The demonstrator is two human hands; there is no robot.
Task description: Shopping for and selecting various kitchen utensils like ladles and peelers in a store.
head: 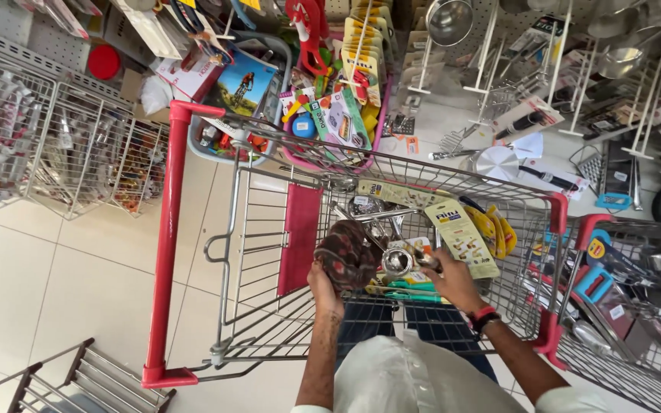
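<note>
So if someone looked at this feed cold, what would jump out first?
Probably the wire shopping cart with its red handle bar, filling the middle of the view on the pale tiled floor. Inside it, the left hand holds a dark patterned pouch while the right hand grips a shiny metal utensil. Beyond the cart, a basket of bright packaged goods stands out.

Pale, glossy floor tiles point(55, 283) run beneath white wire racks point(47, 145) on the left, a white pegboard wall point(453, 84) hung with steel kitchenware ahead, and a dark slatted shelf point(78, 382) at the bottom corner, all evenly lit.
</note>
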